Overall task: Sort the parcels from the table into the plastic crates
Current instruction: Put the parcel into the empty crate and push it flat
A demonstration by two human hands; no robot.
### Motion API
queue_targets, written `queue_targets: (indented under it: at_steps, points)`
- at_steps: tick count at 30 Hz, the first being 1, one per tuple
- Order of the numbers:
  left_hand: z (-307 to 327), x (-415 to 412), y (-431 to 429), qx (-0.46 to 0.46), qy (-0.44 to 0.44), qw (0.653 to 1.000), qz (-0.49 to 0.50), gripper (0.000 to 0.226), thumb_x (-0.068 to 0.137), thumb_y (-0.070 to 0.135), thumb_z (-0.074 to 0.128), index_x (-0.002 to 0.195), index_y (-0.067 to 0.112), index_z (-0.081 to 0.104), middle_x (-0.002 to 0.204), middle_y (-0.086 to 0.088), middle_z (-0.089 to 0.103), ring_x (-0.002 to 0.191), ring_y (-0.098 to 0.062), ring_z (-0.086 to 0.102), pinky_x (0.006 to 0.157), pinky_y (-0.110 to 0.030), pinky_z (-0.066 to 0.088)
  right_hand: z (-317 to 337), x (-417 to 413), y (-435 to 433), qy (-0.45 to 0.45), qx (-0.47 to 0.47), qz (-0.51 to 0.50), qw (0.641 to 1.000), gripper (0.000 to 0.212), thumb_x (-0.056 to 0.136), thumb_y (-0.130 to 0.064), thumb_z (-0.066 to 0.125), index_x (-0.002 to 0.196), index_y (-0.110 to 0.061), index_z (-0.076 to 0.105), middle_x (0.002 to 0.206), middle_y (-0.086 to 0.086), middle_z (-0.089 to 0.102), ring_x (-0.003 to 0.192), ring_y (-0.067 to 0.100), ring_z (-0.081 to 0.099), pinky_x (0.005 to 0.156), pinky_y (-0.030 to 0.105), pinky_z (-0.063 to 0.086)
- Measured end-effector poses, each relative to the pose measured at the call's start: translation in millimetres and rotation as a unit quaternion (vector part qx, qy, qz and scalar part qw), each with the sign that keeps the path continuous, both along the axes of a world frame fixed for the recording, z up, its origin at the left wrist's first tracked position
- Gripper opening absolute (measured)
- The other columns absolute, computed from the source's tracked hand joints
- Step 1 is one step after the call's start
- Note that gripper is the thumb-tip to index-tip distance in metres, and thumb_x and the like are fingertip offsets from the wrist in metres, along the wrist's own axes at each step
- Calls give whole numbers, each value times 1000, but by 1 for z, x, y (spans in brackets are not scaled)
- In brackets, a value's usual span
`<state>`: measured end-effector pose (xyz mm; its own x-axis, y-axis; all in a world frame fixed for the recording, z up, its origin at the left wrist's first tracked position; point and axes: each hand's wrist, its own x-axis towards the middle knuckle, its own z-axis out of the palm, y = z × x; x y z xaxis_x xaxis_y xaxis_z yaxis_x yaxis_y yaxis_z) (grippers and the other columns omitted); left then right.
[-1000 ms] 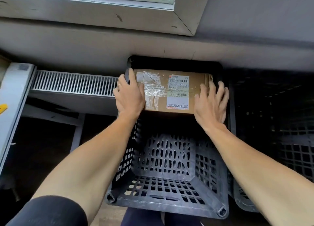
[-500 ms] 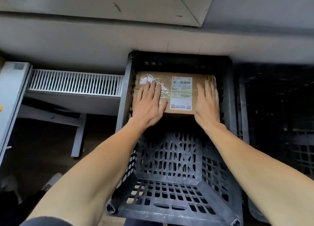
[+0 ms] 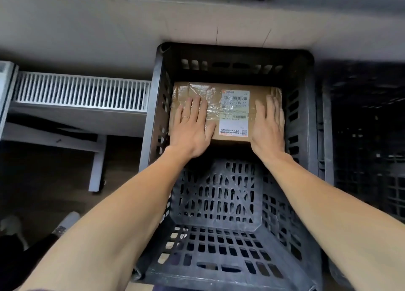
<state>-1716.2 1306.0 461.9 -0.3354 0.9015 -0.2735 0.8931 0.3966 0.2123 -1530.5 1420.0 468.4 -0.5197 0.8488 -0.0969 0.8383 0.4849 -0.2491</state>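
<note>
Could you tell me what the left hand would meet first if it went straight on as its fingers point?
The left hand lies flat on the parcel; beyond its far edge, likely the far wall of the crate.

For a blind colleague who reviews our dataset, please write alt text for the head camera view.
A left hand and a right hand lie flat on a taped cardboard parcel with a white shipping label, at the far end inside a black plastic crate. A white radiator is left of the crate; another dark crate is on its right.
</note>
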Motion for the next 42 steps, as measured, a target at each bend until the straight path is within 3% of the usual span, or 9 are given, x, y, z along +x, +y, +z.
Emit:
queue_targets:
  at_steps: [7, 13, 16, 20, 22, 25, 31, 38, 42]
  points:
    - [6, -3, 1, 46, -44, 998, 16, 71, 109, 55, 32, 166, 14, 18, 174, -8, 10, 161, -25, 1, 129, -42, 0, 3, -2, -1, -32, 0, -8, 999, 88, 86, 8, 69, 158, -6, 21, 170, 24, 10, 159, 37, 6, 130, 42, 2]
    - [22, -9, 11, 37, -51, 998, 16, 61, 103, 48, 52, 150, 10, 45, 161, -14, 39, 152, -34, 28, 124, -49, 24, 29, -8, -7, -42, -60, -27, 997, 89, 87, 7, 68, 160, -9, 19, 171, 21, 6, 160, 35, 1, 130, 42, 2]
    - [39, 1, 6, 53, -105, 992, 45, 46, 103, 36, 55, 139, 7, 53, 150, -14, 47, 144, -35, 37, 119, -46, 29, 46, -6, -18, 1, -81, -28, 996, 75, 95, 4, 56, 160, -11, 24, 171, 17, 12, 160, 32, 4, 130, 40, 3]
    - [77, 25, -2, 78, -243, 958, 129, 55, 107, 36, 52, 155, 10, 43, 165, -11, 37, 153, -26, 33, 124, -44, 29, 83, -6, -37, 87, -142, -67, 984, 59, 106, -5, 38, 162, -15, 27, 173, 6, 15, 160, 23, 12, 129, 44, 17]
    - [102, 34, -2, 102, -274, 946, 142, 54, 108, 36, 53, 155, 12, 44, 161, -7, 45, 149, -23, 40, 122, -38, 32, 105, -5, -43, 113, -135, -61, 982, 56, 107, -9, 37, 163, -14, 29, 173, 6, 18, 160, 20, 14, 129, 45, 18]
    - [140, 43, -3, 129, -279, 941, 141, 52, 108, 35, 53, 154, 12, 47, 157, -4, 50, 147, -19, 43, 118, -31, 32, 139, 2, -47, 147, -122, -63, 980, 53, 109, -16, 39, 161, -16, 33, 172, 4, 22, 159, 18, 17, 129, 43, 19]
    - [201, 72, -8, 154, -277, 941, 120, 54, 107, 40, 52, 155, 16, 46, 158, -1, 50, 147, -18, 43, 119, -34, 33, 204, 41, -53, 229, -80, -110, 964, 52, 110, -32, 43, 160, -17, 37, 170, 3, 29, 158, 16, 21, 128, 39, 20]
    - [271, 146, -16, 212, -271, 934, 98, 54, 106, 39, 54, 154, 14, 48, 156, -3, 51, 145, -19, 45, 111, -25, 33, 260, 122, -68, 307, -54, -147, 939, 55, 109, -36, 46, 160, -17, 39, 168, 2, 33, 156, 15, 24, 128, 40, 23]
    - [298, 215, -22, 231, -260, 934, 79, 55, 106, 36, 56, 154, 13, 47, 157, -5, 50, 146, -19, 44, 114, -24, 30, 280, 188, -80, 362, -47, -158, 918, 54, 108, -35, 49, 158, -16, 42, 166, 2, 36, 155, 14, 28, 125, 27, 20]
